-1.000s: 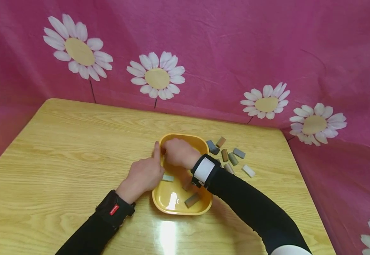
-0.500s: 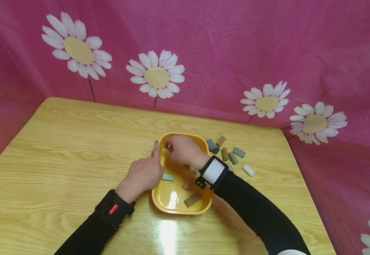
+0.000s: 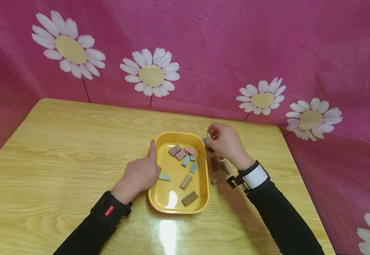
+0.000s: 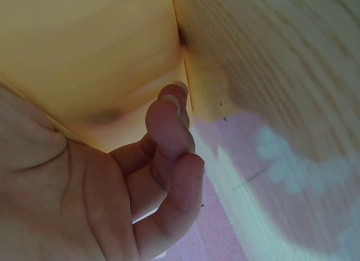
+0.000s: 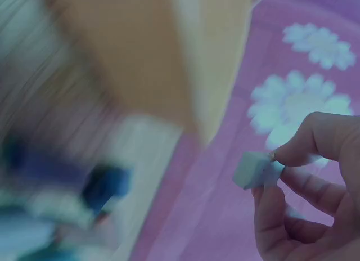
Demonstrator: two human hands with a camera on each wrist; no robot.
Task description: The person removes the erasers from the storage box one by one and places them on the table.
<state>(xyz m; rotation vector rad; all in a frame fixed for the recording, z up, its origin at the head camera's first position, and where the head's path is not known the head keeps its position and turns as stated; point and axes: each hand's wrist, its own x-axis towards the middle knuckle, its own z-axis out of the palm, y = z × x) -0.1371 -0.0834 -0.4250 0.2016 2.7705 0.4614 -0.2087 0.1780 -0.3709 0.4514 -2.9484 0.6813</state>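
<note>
A yellow tray (image 3: pixel 153 198) stands on the wooden table with several small blocks in it. My left hand (image 3: pixel 140 173) grips its left rim, index finger pointing along the edge; the left wrist view shows the other fingers curled against the tray's outer wall, the thumb hidden. Just beyond the tray's right side, my right hand (image 3: pixel 227 145) pinches a small pale block (image 5: pixel 252 170) between thumb and fingertips. Inside the tray lie a mauve block (image 3: pixel 174 150), a pink block (image 3: pixel 190 151), a blue block (image 3: pixel 186 161), a tan block (image 3: pixel 186 182), a grey-brown block (image 3: pixel 189 198) and a pale green block (image 3: pixel 164 177).
More loose blocks lie right of the tray, among them a dark brown block (image 3: pixel 215 163) and a beige block (image 3: pixel 226 167), partly hidden by my right arm. A pink flowered cloth (image 3: pixel 210 71) hangs behind the table (image 3: pixel 76 148).
My right hand has come up out of the tray's far left part and across its right rim, uncovering the blocks inside. My left hand keeps its place on the rim.
</note>
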